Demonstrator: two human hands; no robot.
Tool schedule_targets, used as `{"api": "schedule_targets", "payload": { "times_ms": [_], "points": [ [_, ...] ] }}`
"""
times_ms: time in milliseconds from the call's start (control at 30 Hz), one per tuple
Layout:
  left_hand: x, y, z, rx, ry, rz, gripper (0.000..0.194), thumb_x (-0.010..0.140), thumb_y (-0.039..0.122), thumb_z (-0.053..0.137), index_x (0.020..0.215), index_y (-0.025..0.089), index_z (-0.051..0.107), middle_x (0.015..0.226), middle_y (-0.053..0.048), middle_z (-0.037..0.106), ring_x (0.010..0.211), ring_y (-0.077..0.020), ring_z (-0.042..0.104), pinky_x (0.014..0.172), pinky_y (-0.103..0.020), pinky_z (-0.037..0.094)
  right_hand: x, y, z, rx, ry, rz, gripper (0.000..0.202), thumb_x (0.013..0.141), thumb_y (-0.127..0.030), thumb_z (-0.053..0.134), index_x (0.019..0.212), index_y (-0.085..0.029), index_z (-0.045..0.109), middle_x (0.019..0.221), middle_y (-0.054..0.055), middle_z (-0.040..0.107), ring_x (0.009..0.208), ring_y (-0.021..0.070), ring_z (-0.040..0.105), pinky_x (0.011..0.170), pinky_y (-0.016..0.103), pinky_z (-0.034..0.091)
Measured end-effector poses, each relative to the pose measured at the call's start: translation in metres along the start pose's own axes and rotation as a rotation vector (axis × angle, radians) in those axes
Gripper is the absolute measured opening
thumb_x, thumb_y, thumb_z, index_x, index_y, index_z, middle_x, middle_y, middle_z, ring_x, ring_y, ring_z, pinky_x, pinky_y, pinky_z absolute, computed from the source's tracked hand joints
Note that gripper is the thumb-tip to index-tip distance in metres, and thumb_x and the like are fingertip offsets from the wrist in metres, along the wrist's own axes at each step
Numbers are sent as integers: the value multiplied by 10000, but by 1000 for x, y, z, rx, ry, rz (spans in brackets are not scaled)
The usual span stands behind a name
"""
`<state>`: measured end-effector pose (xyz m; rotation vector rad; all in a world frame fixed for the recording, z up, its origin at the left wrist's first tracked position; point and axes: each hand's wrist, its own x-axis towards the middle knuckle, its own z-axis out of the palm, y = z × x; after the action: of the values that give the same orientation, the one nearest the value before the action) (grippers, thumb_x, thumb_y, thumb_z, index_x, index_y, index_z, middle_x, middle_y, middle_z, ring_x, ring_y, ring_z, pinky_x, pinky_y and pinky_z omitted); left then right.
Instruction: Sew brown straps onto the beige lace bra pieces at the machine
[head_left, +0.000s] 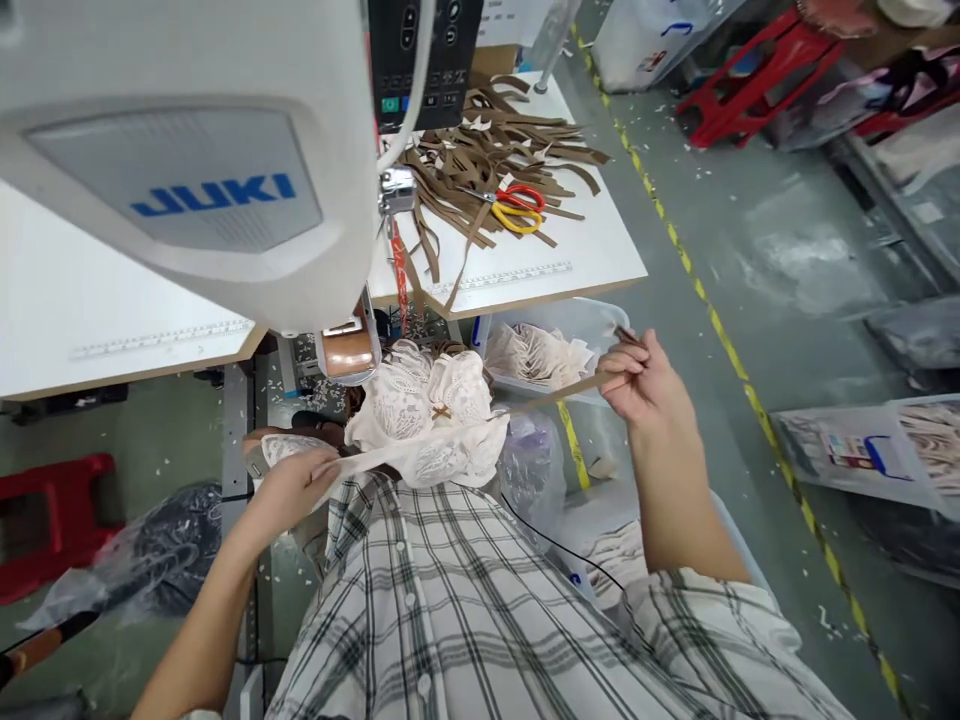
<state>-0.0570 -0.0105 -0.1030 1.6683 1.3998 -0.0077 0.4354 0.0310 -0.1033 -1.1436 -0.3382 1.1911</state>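
A cream lace bra (442, 415) with a small brown bow hangs in front of my body, just below the sewing machine's head. My left hand (300, 480) is closed on the bra's pale band, which runs taut from my fingers toward the cups. Out to the right, my right hand (637, 375) pinches a brown strap (559, 395) that stretches back to the bra. A short dark end pokes out above those fingers. The JUKI sewing machine (217, 190) fills the upper left, and its lower working part (349, 350) is next to the bra.
Brown strap pieces (510, 140) lie heaped on the white table (600, 250), with red-and-yellow-handled scissors (517, 207) on top. Below is a clear bin (592, 320) of pale pieces. Red stools (739, 80) and more bins (847, 450) stand to the right, beyond a yellow-black floor line (697, 290).
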Motion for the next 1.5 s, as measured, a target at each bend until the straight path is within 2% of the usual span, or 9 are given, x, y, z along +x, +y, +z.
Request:
{"api": "schedule_targets", "payload": {
  "times_ms": [200, 300, 400, 467, 633, 733, 1033, 1300, 1500],
  "points": [
    [28, -17, 10, -198, 643, -231, 483, 837, 493, 596, 1190, 162, 588, 798, -42, 702, 693, -200, 622, 621, -274, 476, 10, 2, 21, 49, 151, -232, 262, 737, -248, 774, 739, -208, 515, 677, -87, 562, 417, 4, 254, 363, 108, 279],
    [42, 2, 20, 11, 829, -189, 497, 904, 393, 505, 1338, 152, 484, 915, -87, 715, 770, -235, 642, 703, -337, 491, -11, 27, 51, -138, 19, -243, 272, 718, -302, 785, 821, -228, 545, 719, -71, 634, 416, 20, 296, 366, 135, 237],
    [39, 41, 21, 161, 754, 111, 300, 945, 301, 421, 1088, 167, 648, 948, -113, 699, 875, -253, 642, 785, -365, 485, -49, 55, 88, -509, -299, -251, 197, 817, -368, 713, 928, -233, 622, 821, -11, 689, 528, 74, 484, 460, 191, 364],
    [29, 71, 15, 35, 623, 335, 280, 962, 262, 415, 984, 183, 683, 927, -85, 687, 872, -210, 638, 777, -315, 486, -76, 65, 111, -734, -511, -308, 154, 859, -355, 676, 931, -220, 663, 788, 4, 681, 595, 108, 541, 529, 230, 409],
    [9, 115, -4, -178, 302, 409, 304, 944, 351, 566, 1171, 189, 687, 871, -44, 661, 648, -118, 555, 555, -226, 412, -110, 67, 143, -939, -860, -426, 72, 901, -279, 626, 945, -224, 641, 749, -25, 655, 540, 88, 499, 548, 233, 389],
    [10, 114, -4, -195, 235, 417, 278, 940, 344, 590, 1129, 187, 719, 804, -37, 647, 666, -121, 563, 572, -223, 418, -111, 69, 146, -986, -909, -446, 102, 914, -299, 611, 963, -222, 567, 773, -27, 653, 558, 95, 539, 564, 231, 401],
    [16, 104, 8, -399, 372, 388, 134, 877, 293, 687, 817, 176, 711, 699, 2, 599, 589, -91, 482, 527, -211, 364, -106, 64, 154, -1090, -1012, -306, 116, 921, -277, 632, 1017, -214, 632, 897, 5, 720, 782, 134, 667, 667, 231, 430],
    [14, 104, 10, -335, 416, 423, 160, 912, 282, 642, 803, 172, 681, 671, 15, 556, 605, -93, 486, 547, -218, 360, -101, 63, 161, -1122, -1015, -376, 114, 910, -242, 632, 865, -203, 729, 721, -11, 624, 703, 103, 550, 641, 227, 342],
    [13, 105, 7, -193, 376, 449, 167, 937, 289, 602, 853, 168, 682, 694, 10, 577, 612, -95, 494, 558, -219, 364, -104, 73, 161, -928, -895, -132, 116, 838, -205, 616, 730, -166, 627, 577, -65, 424, 550, 70, 360, 538, 223, 265]
  ]
}}
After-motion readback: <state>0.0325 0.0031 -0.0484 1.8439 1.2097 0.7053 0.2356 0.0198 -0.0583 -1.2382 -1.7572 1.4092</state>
